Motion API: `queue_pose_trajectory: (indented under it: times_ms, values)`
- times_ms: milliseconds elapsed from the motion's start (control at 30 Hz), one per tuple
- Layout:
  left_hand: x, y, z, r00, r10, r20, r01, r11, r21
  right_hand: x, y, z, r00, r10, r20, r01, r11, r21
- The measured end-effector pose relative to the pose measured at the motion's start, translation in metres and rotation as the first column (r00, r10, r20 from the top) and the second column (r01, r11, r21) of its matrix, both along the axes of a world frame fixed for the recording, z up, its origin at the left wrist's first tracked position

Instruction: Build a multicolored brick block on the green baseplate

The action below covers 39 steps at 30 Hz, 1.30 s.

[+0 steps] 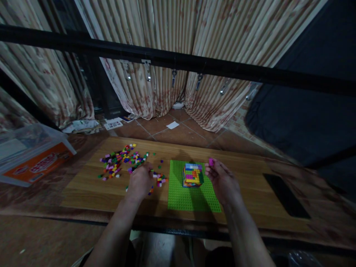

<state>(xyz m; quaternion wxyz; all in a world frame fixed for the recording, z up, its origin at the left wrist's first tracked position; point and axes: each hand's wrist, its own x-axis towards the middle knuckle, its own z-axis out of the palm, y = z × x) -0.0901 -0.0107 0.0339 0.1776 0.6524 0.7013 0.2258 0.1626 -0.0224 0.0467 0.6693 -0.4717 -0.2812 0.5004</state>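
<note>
A small magenta toy brick (211,162) is pinched at the fingertips of my right hand (224,181), which hovers by the right side of the green baseplate (178,200). On that plate stands a block-shaped build of multicoloured bricks (192,175), just left of my right hand and apart from it. My left hand (141,180) reaches down among loose bricks on the left of the wooden board. Its back faces me and hides most of its fingers, so I cannot see whether it holds a brick. A pile of loose coloured bricks (112,163) spreads beyond it.
A clear plastic box with an orange label (39,163) stands at the left. A flat black object (286,194) lies on the right of the wooden board (250,185). A dark bar with hanging clips (172,63) crosses in front of striped curtains.
</note>
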Motion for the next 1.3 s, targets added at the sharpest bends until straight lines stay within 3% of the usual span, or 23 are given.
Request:
queue_pose_trajectory:
  times_ms: [100, 167, 233, 300, 367, 467, 600, 700, 833, 1000, 1167, 1300]
  values:
    - [-0.009, 0.001, -0.003, 0.983, 0.013, -0.184, -0.017, 1.000, -0.021, 0.011, 0.000, -0.007, 0.997, 0.013, 0.079, -0.010, 0.999, -0.035]
    - [-0.013, 0.002, -0.004, 0.968, 0.021, -0.252, -0.028, 0.999, -0.026, 0.016, -0.001, -0.012, 0.976, 0.009, 0.217, 0.008, 0.997, -0.077]
    - [-0.015, 0.003, -0.005, 0.962, 0.030, -0.271, -0.032, 0.999, -0.005, 0.018, -0.001, -0.018, 0.911, -0.002, 0.413, 0.048, 0.994, -0.099]
    - [-0.013, 0.004, -0.004, 0.970, 0.043, -0.239, -0.036, 0.999, 0.031, 0.020, -0.002, -0.023, 0.798, 0.011, 0.603, 0.059, 0.994, -0.096]
    - [-0.007, 0.005, -0.002, 0.990, 0.046, -0.133, -0.038, 0.997, 0.065, 0.020, -0.004, -0.025, 0.676, 0.046, 0.735, 0.041, 0.994, -0.101]
    - [0.008, 0.003, -0.002, 0.985, -0.017, 0.170, -0.001, 0.995, 0.104, 0.016, -0.007, -0.021, 0.533, 0.073, 0.843, 0.069, 0.989, -0.129]
    - [0.033, -0.001, -0.006, 0.840, -0.123, 0.529, 0.053, 0.988, 0.145, 0.007, -0.009, -0.012, 0.444, 0.077, 0.892, 0.139, 0.978, -0.154]
    - [0.046, -0.004, -0.008, 0.774, -0.155, 0.614, 0.085, 0.986, 0.142, 0.001, -0.008, -0.010, 0.431, 0.095, 0.897, 0.146, 0.974, -0.174]
    - [0.057, -0.004, -0.007, 0.761, -0.180, 0.623, 0.112, 0.983, 0.146, -0.001, -0.007, -0.013, 0.439, 0.095, 0.893, 0.137, 0.976, -0.171]
    - [0.063, -0.003, -0.008, 0.749, -0.196, 0.633, 0.122, 0.980, 0.158, 0.005, -0.006, -0.020, 0.547, 0.111, 0.829, 0.074, 0.981, -0.180]
    - [0.065, -0.001, -0.007, 0.792, -0.200, 0.578, 0.132, 0.979, 0.158, 0.012, -0.004, -0.025, 0.665, 0.124, 0.737, 0.016, 0.984, -0.180]
    - [0.066, 0.000, -0.005, 0.821, -0.187, 0.539, 0.130, 0.981, 0.143, 0.014, -0.002, -0.028, 0.702, 0.140, 0.699, 0.020, 0.976, -0.215]
